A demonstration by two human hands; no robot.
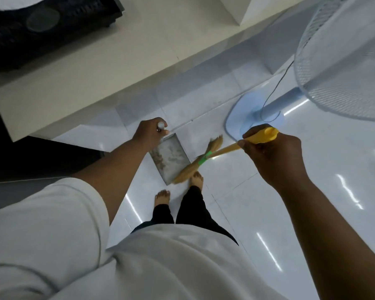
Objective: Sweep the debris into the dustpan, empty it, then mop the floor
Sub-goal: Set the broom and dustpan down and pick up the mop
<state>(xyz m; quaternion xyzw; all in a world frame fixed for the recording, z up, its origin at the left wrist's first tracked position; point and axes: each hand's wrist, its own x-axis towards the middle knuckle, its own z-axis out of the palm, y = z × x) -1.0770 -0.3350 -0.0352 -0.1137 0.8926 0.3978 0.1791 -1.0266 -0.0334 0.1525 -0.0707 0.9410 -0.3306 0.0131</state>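
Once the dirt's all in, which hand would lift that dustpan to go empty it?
Left, most likely. The left hand grips the handle of the dustpan, which holds debris. The right hand is busy gripping the broom, whose bristles rest at the pan's edge.

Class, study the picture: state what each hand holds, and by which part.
The left hand grips the dustpan by the top end of its handle. The right hand grips the broom by the yellow end of its handle.
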